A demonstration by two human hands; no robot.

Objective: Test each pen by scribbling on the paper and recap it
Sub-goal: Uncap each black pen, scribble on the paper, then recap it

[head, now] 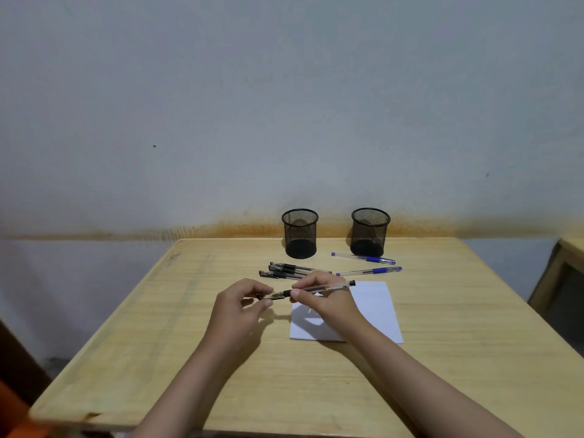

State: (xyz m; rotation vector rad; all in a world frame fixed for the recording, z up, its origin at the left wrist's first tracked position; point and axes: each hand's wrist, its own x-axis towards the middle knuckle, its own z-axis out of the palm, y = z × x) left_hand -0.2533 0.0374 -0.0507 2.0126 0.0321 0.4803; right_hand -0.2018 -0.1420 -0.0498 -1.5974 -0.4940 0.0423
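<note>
Fingers (267, 303) of the left hand (235, 306) are curling in around the cap (264, 296), pinching it at the writing end of a black pen (319, 289), while the right hand (325, 300) is gripping the barrel between thumb and fingertips, the pen lying nearly level in the air just above the table (158, 327). Whether the cap is coming off or going on is not clear from this view; the paper (376, 311) is showing no scribble that can be made out, so the step is more likely uncapping before the first test. If so, the next move is calling for a straight pull along the pen's line, then a turn of the right hand to bring the tip down onto the sheet lying under and just right of that hand. Both forearms are reaching in from the near edge and converging at the middle of the table, wrists raised, palms facing partly toward each other. Behind the hands, a cluster of black pens (284, 269) is lying together, and to its right two blue pens (363, 257) are lying apart from each other. Further back, two mesh cups (299, 233) are standing upright near the wall, seemingly holding nothing.
</note>
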